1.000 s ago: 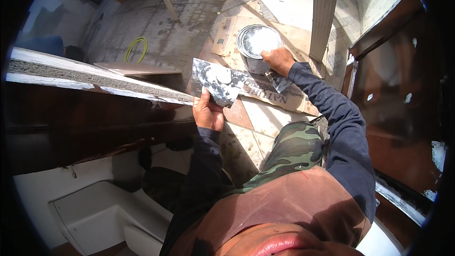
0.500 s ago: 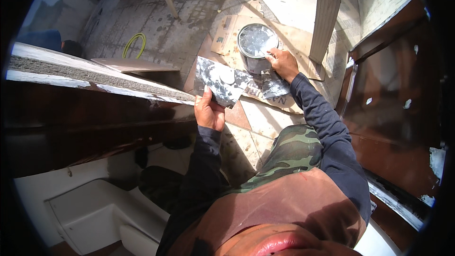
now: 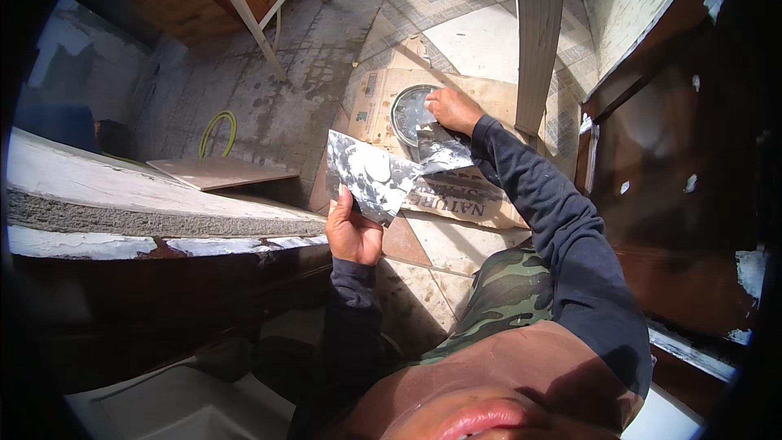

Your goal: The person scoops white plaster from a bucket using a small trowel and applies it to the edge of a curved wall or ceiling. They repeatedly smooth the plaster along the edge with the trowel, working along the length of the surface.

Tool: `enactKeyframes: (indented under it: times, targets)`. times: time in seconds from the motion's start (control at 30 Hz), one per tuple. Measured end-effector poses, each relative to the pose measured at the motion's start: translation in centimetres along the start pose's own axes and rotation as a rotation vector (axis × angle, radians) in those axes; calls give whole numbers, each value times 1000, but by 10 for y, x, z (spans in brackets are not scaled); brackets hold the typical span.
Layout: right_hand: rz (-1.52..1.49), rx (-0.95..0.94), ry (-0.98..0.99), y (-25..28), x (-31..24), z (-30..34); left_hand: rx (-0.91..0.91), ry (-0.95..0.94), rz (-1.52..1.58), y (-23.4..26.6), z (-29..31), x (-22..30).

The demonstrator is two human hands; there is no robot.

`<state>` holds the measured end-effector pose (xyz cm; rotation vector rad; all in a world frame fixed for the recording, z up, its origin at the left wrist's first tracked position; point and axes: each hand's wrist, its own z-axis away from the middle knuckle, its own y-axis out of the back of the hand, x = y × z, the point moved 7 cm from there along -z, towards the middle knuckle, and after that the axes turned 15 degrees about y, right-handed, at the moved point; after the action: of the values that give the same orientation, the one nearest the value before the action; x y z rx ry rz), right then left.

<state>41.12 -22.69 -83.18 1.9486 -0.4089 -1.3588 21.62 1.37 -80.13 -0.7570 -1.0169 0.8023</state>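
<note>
The left hand (image 3: 356, 235), just left of the frame's centre, grips a smeared sheet (image 3: 346, 165) by its lower edge, the thumb lying on its upper face and the other fingers mostly hidden beneath. The sheet is flat, patched dark and white, and carries a rounded lump of white paste (image 3: 376, 166) near its middle. At upper centre, the right hand (image 3: 454, 110) is at the right side of the round top of a can (image 3: 410, 110), its fingers curled. A second smeared sheet (image 3: 442, 155) slants just below that hand, its left corner close to the first sheet; whether the fingers grip it or the can's rim, I cannot tell. The can's top looks grey and glossy, with a pale rim

The can stands on flattened cardboard (image 3: 489, 95), spread over pale and brown floor tiles (image 3: 481, 42). A wooden post (image 3: 538, 41) rises at upper right, left of a dark brown panel (image 3: 668, 195) with white patches. Across the left of the frame runs a pale ledge (image 3: 155, 213) with a rough edge; beyond it lie a thin board (image 3: 224, 173) and a loop of yellow-green hose (image 3: 230, 134). Camouflage trousers (image 3: 509, 297) show at lower centre, and dark sleeves cover both arms
</note>
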Motion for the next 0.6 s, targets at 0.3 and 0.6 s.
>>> enactKeyframes:
  times: [0.3, 0.6]
  targets:
    - [-1432, 141, -993, -10, 70, 182, 21, 140, 84, -65, 34, 9]
    - [-1777, 378, -877, 86, -110, 245, 170, 408, 142, -205, 143, 62]
